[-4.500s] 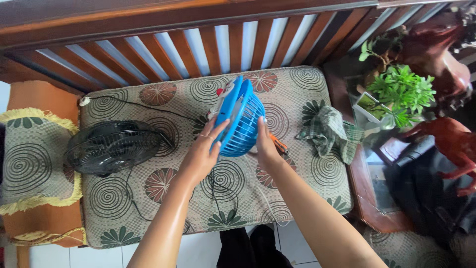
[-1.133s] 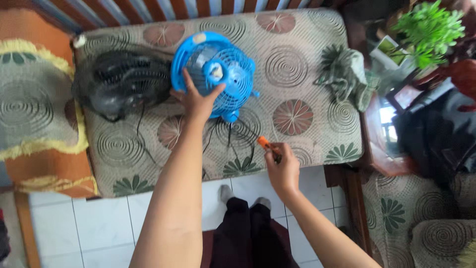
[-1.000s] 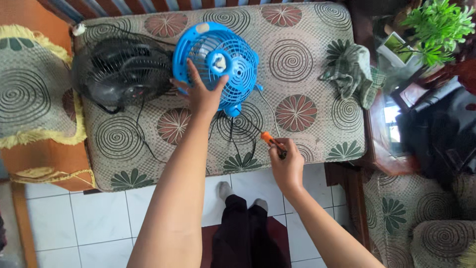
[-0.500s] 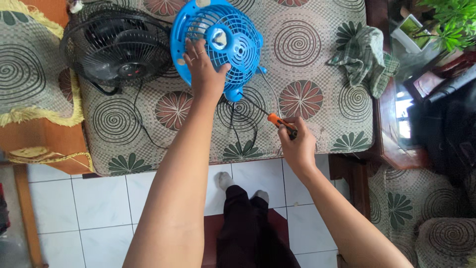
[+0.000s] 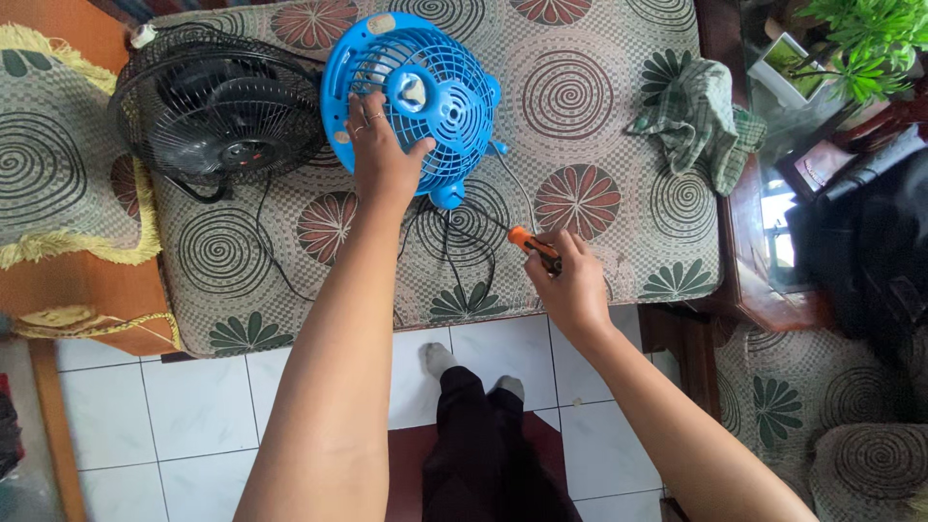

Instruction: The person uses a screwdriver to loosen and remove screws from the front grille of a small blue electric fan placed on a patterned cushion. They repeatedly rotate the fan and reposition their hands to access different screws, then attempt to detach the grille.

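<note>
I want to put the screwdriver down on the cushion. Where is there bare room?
Free: the cushion patch between the blue fan and the checked cloth, and below the black fan at the left front. Crowded: the cords below the blue fan, between left hand and right hand.

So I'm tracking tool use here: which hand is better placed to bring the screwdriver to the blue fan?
Probably the right hand: it already grips the orange-handled screwdriver, tip toward the blue fan. The left hand lies flat on the fan's grille, steadying it.
</note>
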